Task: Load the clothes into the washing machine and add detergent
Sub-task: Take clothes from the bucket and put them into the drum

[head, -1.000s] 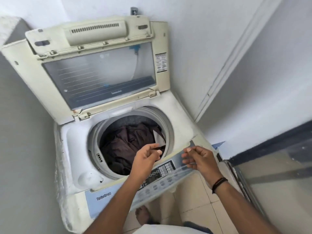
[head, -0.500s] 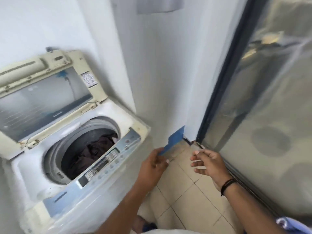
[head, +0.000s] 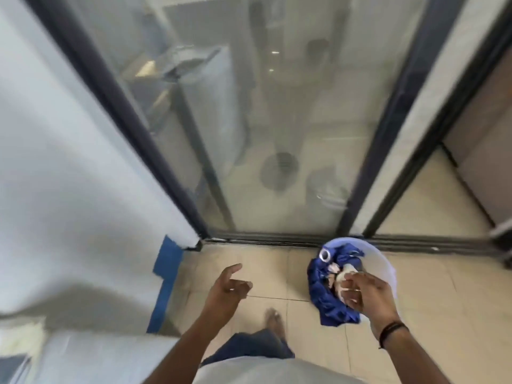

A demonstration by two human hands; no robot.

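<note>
A white basin [head: 385, 267] stands on the tiled floor by the glass door's track. In it lies a crumpled blue cloth [head: 324, 297] with a small pale cloth [head: 339, 275] on top. My right hand [head: 371, 297] hangs over the basin with loosely curled fingers, their tips in line with the pale cloth; I cannot tell whether they touch it. My left hand [head: 227, 289] is in the air over the bare tiles, fingers spread and relaxed, holding nothing. Only a blurred corner of the washing machine [head: 19, 361] shows at the lower left.
A dark-framed glass sliding door [head: 277, 134] fills the view ahead, with a white wall [head: 69, 176] on the left. Blue tape [head: 166, 264] runs along the wall's foot. My bare foot [head: 273, 320] stands on the tiles between the two hands.
My view has swung right, from the open washing machine with dark clothes inside to the basin on the floor. Both hands left the machine's panel; the right one now hangs over the basin.
</note>
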